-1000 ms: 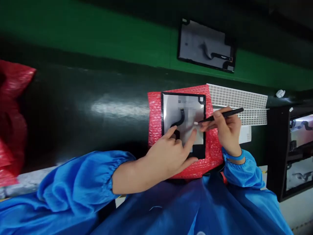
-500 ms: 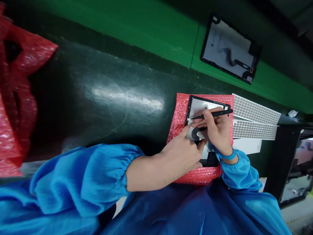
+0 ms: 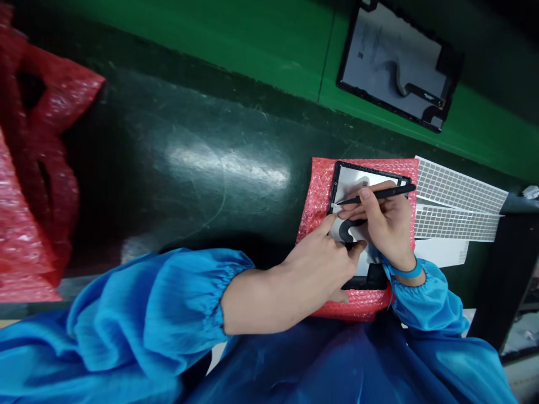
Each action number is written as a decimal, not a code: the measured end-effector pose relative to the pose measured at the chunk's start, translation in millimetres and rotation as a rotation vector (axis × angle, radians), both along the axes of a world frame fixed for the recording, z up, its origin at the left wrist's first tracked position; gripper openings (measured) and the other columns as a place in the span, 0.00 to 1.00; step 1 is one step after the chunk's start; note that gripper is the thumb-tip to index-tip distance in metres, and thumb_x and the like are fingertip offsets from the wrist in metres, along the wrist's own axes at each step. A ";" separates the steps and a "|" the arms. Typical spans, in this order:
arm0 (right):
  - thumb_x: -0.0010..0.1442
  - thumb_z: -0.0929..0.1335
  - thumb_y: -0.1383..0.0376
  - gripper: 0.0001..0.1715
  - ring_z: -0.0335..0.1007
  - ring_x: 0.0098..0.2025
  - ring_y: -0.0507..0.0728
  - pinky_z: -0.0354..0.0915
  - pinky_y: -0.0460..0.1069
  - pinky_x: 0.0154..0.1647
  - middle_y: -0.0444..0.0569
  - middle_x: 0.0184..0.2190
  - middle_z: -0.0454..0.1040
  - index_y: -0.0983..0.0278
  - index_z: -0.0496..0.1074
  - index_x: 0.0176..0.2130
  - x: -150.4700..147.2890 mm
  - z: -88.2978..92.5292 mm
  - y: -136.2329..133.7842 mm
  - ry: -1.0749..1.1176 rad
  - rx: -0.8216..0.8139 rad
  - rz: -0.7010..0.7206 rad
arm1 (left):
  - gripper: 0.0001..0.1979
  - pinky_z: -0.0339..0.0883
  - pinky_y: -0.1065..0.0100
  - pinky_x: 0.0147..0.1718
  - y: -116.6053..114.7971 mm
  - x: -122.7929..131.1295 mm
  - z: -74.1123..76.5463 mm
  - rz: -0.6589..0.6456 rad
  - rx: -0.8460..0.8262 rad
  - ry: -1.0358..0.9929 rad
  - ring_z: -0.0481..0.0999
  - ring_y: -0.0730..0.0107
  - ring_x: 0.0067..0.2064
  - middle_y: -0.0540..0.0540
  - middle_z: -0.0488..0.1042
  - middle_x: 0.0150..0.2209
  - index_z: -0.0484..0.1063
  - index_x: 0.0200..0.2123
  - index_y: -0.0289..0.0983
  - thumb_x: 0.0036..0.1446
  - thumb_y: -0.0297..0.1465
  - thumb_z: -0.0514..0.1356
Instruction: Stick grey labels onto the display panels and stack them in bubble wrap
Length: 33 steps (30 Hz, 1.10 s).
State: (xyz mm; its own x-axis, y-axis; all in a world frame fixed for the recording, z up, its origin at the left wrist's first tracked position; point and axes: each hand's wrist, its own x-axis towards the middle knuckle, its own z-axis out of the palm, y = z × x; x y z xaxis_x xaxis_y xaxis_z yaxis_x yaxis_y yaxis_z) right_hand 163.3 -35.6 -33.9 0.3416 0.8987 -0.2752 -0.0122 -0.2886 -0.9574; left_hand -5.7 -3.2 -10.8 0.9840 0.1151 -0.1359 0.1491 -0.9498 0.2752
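A tablet-sized screen panel (image 3: pixel 352 175) with a black frame and silver back lies on a sheet of red bubble wrap (image 3: pixel 315 193). In my right hand (image 3: pixel 389 224) is a pair of slim black tweezers (image 3: pixel 385 193), gripped like a pen. Their tip points left, at the panel's left edge, by a small white piece (image 3: pixel 336 206). My left hand (image 3: pixel 318 264) lies across the panel's lower left, index finger stretched to that same edge and thumb apart from it. A dark curved flex cable (image 3: pixel 346 229) shows between the hands. My left hand's other fingers are partly hidden.
White sheets with rows of small grey squares (image 3: pixel 458 221) lie right of the bubble wrap. A second framed panel (image 3: pixel 396 62) with a cable sits on the green strip behind. More red bubble wrap (image 3: pixel 54 168) is heaped at far left. A dark rack (image 3: pixel 501 275) stands at right.
The view has shifted, so the panel, hands and sheets appear farther right. Both hands keep nearly the same pose over the panel, tweezer tip still at its left edge.
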 end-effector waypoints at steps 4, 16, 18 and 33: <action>0.71 0.74 0.50 0.14 0.86 0.28 0.57 0.85 0.51 0.30 0.42 0.27 0.83 0.55 0.73 0.41 -0.7 1.1 -0.3 -0.012 0.002 0.008 | 0.50 0.58 0.44 0.68 5.9 2.6 5.6 -0.016 -0.078 0.062 0.85 0.48 0.35 0.41 0.86 0.31 0.75 0.65 0.31 0.52 0.63 0.71; 0.70 0.73 0.47 0.19 0.85 0.28 0.56 0.83 0.48 0.30 0.43 0.29 0.83 0.58 0.72 0.43 -0.3 -4.6 -1.5 -0.050 -0.020 0.031 | 0.55 0.51 0.37 0.70 17.2 4.4 5.3 -0.009 -0.188 0.130 0.86 0.44 0.37 0.38 0.86 0.32 0.73 0.69 0.32 0.50 0.65 0.70; 0.70 0.73 0.46 0.20 0.85 0.28 0.55 0.83 0.48 0.30 0.42 0.29 0.83 0.59 0.71 0.43 -0.9 -6.3 0.1 -0.042 -0.021 0.032 | 0.54 0.52 0.37 0.70 19.4 4.2 3.9 -0.008 -0.191 0.116 0.86 0.42 0.40 0.38 0.86 0.32 0.75 0.67 0.33 0.50 0.66 0.70; 0.67 0.76 0.49 0.20 0.84 0.22 0.59 0.80 0.50 0.23 0.46 0.25 0.84 0.61 0.71 0.41 72.1 13.5 -48.9 -0.078 0.144 -0.215 | 0.16 0.57 0.62 0.28 42.1 -38.5 -6.4 0.780 -0.234 0.079 0.75 0.60 0.26 0.47 0.75 0.26 0.73 0.41 0.39 0.74 0.45 0.54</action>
